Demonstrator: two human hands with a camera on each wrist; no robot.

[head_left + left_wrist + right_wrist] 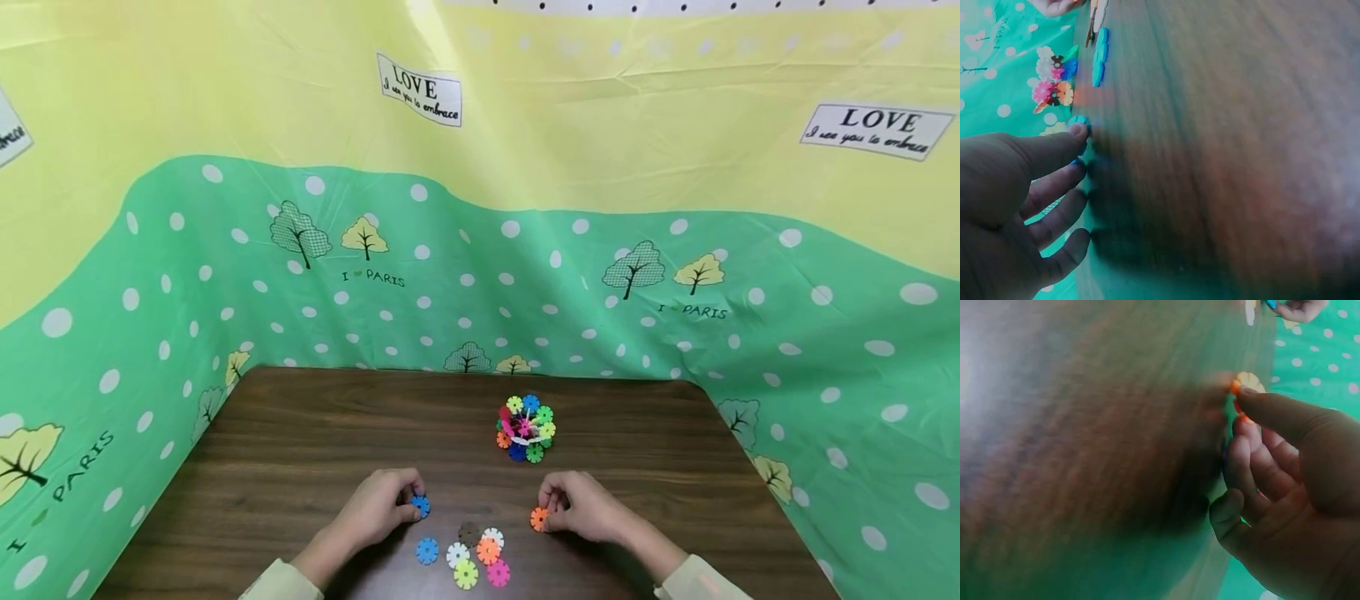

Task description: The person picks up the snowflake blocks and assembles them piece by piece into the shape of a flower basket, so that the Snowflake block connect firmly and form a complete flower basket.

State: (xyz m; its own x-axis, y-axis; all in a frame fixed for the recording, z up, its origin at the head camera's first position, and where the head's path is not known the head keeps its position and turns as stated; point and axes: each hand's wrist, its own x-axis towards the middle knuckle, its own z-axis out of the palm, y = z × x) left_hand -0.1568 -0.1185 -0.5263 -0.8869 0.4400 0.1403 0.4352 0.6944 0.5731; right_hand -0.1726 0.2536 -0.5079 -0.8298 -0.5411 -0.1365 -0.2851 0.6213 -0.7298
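Note:
In the head view my left hand (381, 505) pinches a blue snowflake disc (422, 506) between thumb and fingers, just above or at the tabletop. The left wrist view shows the thumb on that blue disc (1077, 120), the other fingers spread below. On the other side, my right hand (583, 507) pinches an orange snowflake disc (537, 519), its edge peeking out by the thumb. From the right wrist, the orange disc (1250, 381) is partly hidden by the thumb and fingertips.
Several loose notched discs lie between the hands: a blue one (427, 551), a brown one (468, 533), a yellow one (466, 574), a pink one (498, 572), an orange one (488, 551) and white ones. A ball of joined discs (524, 428) stands farther back on the dark wooden table (337, 417).

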